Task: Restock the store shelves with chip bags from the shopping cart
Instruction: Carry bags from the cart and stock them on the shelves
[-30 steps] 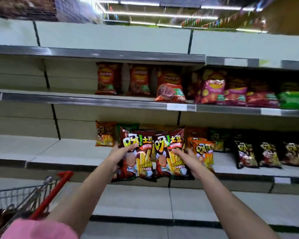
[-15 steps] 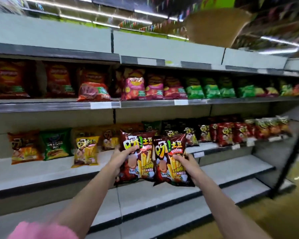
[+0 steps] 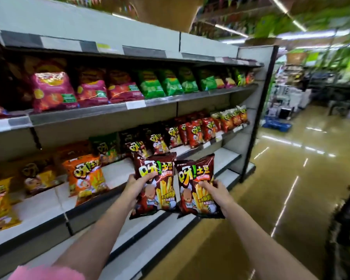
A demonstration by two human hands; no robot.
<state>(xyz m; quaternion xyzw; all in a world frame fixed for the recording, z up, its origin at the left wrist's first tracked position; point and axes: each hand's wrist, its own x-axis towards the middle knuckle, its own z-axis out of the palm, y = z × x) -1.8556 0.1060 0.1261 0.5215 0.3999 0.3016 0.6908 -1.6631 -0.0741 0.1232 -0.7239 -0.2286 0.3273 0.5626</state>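
Note:
My left hand (image 3: 136, 187) grips a dark red chip bag (image 3: 160, 174) with yellow fries printed on it. My right hand (image 3: 215, 194) grips a second, matching chip bag (image 3: 196, 172) beside it. Both bags are upright, side by side, in front of the middle shelf (image 3: 117, 174). That shelf holds matching dark bags (image 3: 158, 140) just behind my hands, an orange bag (image 3: 85, 176) to the left and red bags (image 3: 194, 132) to the right. The shopping cart is out of view.
The upper shelf (image 3: 101, 110) carries pink bags (image 3: 51, 91) and green bags (image 3: 170, 82). Two lower shelves (image 3: 224, 156) show bare white boards. The shelving unit ends at a dark post (image 3: 255, 118). A glossy aisle floor (image 3: 291, 178) stretches right, with goods stacked at its far end.
The view has swung to the right along the shelving, and the aisle floor and shelf end have come into sight. The cart has left the view. Both hands keep hold of their bags.

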